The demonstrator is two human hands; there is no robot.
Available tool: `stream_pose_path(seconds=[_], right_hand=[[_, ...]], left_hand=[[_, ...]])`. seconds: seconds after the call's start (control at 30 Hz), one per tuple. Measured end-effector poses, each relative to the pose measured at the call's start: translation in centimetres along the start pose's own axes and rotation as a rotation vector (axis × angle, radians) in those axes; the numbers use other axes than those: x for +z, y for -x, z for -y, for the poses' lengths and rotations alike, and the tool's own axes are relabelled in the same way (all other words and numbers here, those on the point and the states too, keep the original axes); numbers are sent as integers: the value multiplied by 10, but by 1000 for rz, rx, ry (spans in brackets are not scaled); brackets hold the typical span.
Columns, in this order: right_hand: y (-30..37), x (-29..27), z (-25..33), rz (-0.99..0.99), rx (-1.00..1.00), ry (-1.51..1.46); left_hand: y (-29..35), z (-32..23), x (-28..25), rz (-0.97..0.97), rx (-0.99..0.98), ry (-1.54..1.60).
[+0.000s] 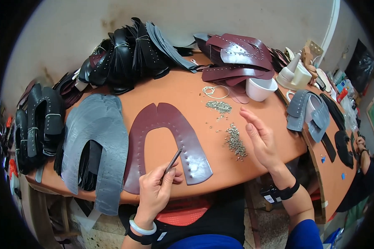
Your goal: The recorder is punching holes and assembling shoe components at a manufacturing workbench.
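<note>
My left hand [155, 190] is closed around a thin dark metal rod [173, 160], its upper end over the right leg of a U-shaped burgundy leather piece [158, 115]. That piece lies flat, with a notch at its far curve and a row of small holes or studs along its inner edge. My right hand [260, 141] is raised with fingers stretched out and holds nothing. Just left of it is a heap of small metal studs [236, 143]. A second stud heap [218, 107] lies farther back. To the left rests a stack of grey U-shaped leather pieces [106, 120].
Black leather bundles [122, 52] stand along the back, with more black bundles [33, 124] at far left. Burgundy pieces [241, 50] are piled behind a white bowl [261, 89]. Grey studded pieces [299, 110] and a glue bottle [292, 68] sit right. Another person's hand [360, 144] shows far right.
</note>
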State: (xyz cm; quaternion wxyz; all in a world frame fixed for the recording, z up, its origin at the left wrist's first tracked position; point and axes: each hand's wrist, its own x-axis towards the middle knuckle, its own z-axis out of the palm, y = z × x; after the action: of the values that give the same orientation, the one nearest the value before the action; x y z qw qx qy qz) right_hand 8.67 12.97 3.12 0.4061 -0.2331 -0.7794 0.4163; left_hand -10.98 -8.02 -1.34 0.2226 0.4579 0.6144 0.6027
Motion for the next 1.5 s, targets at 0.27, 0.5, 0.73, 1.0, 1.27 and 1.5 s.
stream_pose_path(seconds=[0.27,0.5,0.73,1.0,1.27,1.5], right_hand=[[46,34,34,131,-757,477],[57,74,31,220,-636,490],[58,24,23,-393,154,-235],[71,22,-3,-385,182,-175],[74,24,-17,-295,-1,312],[67,28,-13,-227,-105,546]], left_hand=[[5,-10,3,-2,22,-56],[2,-6,5,119,447,-454],[4,-5,-2,25,465,-323],[-1,-7,-8,167,557,-602],[0,-7,-5,174,545,-648],[3,-6,-7,170,555,-662]])
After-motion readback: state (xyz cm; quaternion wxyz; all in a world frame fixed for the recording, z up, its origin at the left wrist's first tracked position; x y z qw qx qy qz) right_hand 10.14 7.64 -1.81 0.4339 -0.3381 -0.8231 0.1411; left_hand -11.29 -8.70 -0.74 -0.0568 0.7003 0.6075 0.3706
